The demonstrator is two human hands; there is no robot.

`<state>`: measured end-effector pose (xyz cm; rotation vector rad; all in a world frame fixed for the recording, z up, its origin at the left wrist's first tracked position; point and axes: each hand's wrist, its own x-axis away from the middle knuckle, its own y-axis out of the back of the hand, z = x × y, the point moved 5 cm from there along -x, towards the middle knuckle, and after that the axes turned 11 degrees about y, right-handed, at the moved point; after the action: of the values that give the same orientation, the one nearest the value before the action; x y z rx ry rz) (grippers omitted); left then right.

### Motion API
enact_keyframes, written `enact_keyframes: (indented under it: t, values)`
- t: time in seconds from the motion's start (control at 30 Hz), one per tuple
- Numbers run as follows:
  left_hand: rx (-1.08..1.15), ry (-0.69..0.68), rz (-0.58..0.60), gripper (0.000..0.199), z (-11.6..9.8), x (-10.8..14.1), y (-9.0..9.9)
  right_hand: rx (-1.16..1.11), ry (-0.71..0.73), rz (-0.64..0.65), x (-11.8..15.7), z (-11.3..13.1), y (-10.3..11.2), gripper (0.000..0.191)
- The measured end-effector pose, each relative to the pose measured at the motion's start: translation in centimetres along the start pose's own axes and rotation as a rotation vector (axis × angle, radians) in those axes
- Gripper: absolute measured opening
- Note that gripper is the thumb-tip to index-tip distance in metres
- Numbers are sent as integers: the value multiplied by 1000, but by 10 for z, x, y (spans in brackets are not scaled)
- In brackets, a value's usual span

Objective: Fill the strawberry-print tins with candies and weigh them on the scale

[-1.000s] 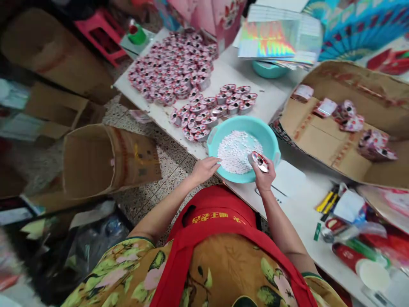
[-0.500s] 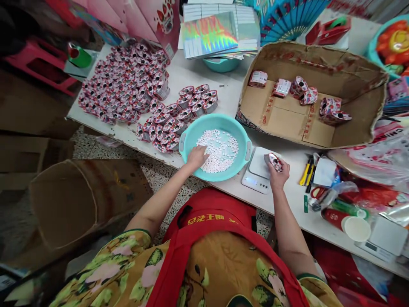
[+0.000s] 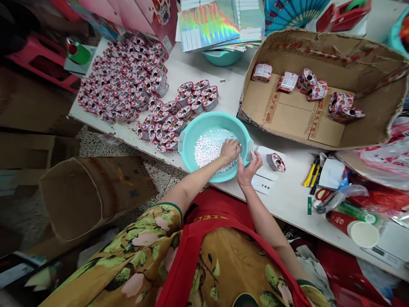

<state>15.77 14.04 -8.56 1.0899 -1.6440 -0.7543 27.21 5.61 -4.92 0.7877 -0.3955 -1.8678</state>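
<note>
A turquoise basin (image 3: 188, 158) holds many small white pieces (image 3: 204, 149). My left hand (image 3: 231, 151) is inside it at the right, fingers bent down among the pieces; whether it grips any is hidden. My right hand (image 3: 248, 169) is at the basin's right handle, fingers apart and nothing seen in it. Just right of that hand lies a white scale (image 3: 262, 184), partly covered by it. One red-and-white printed pack (image 3: 276, 163) rests on the scale's right side, touched by neither hand.
Many similar packs (image 3: 118, 81) stand in rows on the table's left. A cardboard box (image 3: 294, 115) with several packs is behind the scale. Yellow cutters (image 3: 309, 174), a paper cup (image 3: 364, 234) and plastic bags lie right. An open carton (image 3: 108, 192) stands lower left.
My left hand has moved rightward across the basin. My right hand has let go of the pack, now on the scale, and has moved left to the basin's rim. The view has shifted slightly.
</note>
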Motion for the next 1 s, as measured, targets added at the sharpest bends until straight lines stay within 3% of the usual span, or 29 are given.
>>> enact_keyframes:
  t: [0.07, 0.17, 0.3, 0.4, 0.5, 0.57, 0.63, 0.77, 0.87, 1.0]
  values:
    - [-80, -158, 129, 33, 8, 28, -1, -1, -37, -7, -3, -2, -10, 54]
    - [-114, -212, 200, 27, 41, 45, 16, -42, -82, -37, -2, -8, -14, 59]
    - [-98, -63, 11, 45, 71, 7, 47, -66, -127, -28, 1, -13, -18, 62]
    - [-108, 43, -2, 43, 72, -9, 40, -62, -122, -22, 2, -12, -20, 61]
    - [-184, -37, 130, 36, 66, 20, 16, -64, -140, -15, 4, -9, -22, 60]
    - [-201, -98, 207, 35, 72, 47, 10, -65, -165, 6, 5, -8, -23, 59]
    - [-192, -74, 216, 37, 87, 64, 18, -69, -182, 18, 5, -7, -23, 59]
    - [-304, 190, 117, 48, 117, 65, 46, -80, -202, 45, 6, -9, -25, 59]
    - [-365, 296, 210, 53, 113, 68, 46, -77, -188, 32, 7, -7, -27, 58]
    - [-329, 234, 302, 45, 86, 82, 32, -85, -121, -21, 7, -1, -18, 54]
